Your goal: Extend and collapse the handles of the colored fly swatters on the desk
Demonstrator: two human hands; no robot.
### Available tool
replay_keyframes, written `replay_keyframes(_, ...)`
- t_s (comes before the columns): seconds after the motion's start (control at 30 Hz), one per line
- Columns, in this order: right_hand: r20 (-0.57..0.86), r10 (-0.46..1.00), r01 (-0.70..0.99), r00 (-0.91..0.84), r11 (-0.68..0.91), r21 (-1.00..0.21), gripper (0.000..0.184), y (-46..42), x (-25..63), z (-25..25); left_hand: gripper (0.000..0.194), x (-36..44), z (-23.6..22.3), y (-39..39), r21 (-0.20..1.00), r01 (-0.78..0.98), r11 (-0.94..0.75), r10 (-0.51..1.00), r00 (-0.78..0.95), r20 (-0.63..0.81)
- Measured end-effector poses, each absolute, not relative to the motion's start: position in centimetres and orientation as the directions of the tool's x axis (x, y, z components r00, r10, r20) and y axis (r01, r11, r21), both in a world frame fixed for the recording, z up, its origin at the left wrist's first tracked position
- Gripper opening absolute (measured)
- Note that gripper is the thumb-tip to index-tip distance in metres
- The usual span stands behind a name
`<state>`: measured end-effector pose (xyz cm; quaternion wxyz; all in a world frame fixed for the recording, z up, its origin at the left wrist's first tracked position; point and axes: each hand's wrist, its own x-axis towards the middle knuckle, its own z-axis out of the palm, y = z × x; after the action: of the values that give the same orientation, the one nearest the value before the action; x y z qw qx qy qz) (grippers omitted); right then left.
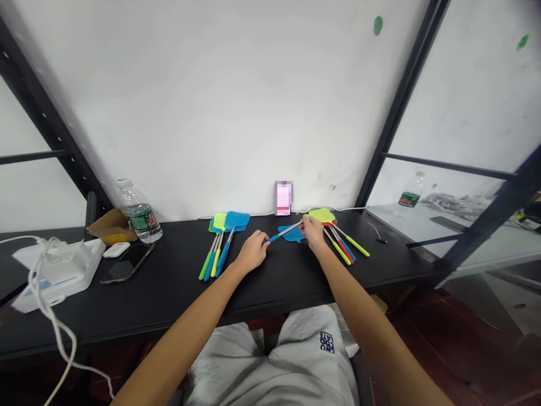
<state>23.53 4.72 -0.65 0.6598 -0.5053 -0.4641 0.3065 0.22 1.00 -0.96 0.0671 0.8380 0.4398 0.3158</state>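
Note:
A fly swatter handle (275,237) with a blue grip and a thin metal rod is stretched between my two hands, slightly tilted. My left hand (253,251) is closed on its blue grip end. The far end of the rod is pinched by my right hand (313,232), whose fingers hide that tip. Behind and below the rod, a blue swatter head (291,235) lies on the table. Swatters with yellow heads (322,215) and red, blue and yellow grips lie just right of my right hand. Left of my left hand is another bunch of swatters (237,220) in blue, green and yellow.
On the black table (177,304), a phone (128,263), a white case (116,250), a water bottle (143,217) and a white power strip (67,276) with cables stand at left. A lit phone (283,198) leans on the wall. A small black object (381,241) lies right.

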Motion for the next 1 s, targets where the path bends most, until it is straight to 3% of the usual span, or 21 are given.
replay_keyframes(0.13, 0.251, 0.941, -0.084, 0.225, 0.276, -0.957, 0.042, 4.3, 22.3, -0.6, 0.01, 0.2, -1.2, 1.0, 0.405, 0.668, -0.624, 0.764, 0.413, 0.496)
replay_keyframes(0.27, 0.261, 0.958, -0.006, 0.116, 0.264, -0.965, 0.046, 4.0, 21.9, -0.6, 0.012, 0.4, -1.2, 0.9, 0.402, 0.673, -0.621, 0.766, 0.412, 0.494)
replay_keyframes(0.4, 0.322, 0.923, 0.406, 0.212, 0.216, -0.888, 0.054, 3.9, 22.4, -0.7, 0.014, 0.7, -0.7, 0.4, 0.428, 0.703, -0.568, 0.81, 0.387, 0.439)
replay_keyframes(0.47, 0.369, 0.871, 0.647, 0.325, 0.08, -0.759, 0.054, 3.9, 22.7, -0.7, 0.016, 0.7, -0.4, 0.2, 0.421, 0.728, -0.542, 0.826, 0.369, 0.425)
replay_keyframes(0.57, 0.339, 0.854, 0.813, 0.395, -0.153, -0.562, 0.064, 3.7, 22.7, -0.7, 0.021, 0.7, 0.1, -0.1, 0.402, 0.751, -0.524, 0.832, 0.349, 0.432)
replay_keyframes(0.73, 0.267, 0.876, 0.878, 0.402, -0.286, -0.383, 0.088, 3.9, 21.5, -0.9, 0.021, 0.8, 0.5, -0.2, 0.39, 0.826, -0.407, 0.888, 0.258, 0.381)
replay_keyframes(0.93, 0.064, 0.921, 0.842, 0.384, -0.321, -0.434, 0.1, 4.7, 22.2, -0.1, 0.018, 0.8, 0.0, 0.3, 0.393, 0.836, -0.382, 0.896, 0.232, 0.379)
replay_keyframes(1.0, 0.008, 0.941, 0.837, 0.339, -0.298, -0.459, 0.095, 4.8, 22.9, 0.1, 0.018, 0.7, -0.2, 0.4, 0.394, 0.835, -0.384, 0.895, 0.231, 0.382)
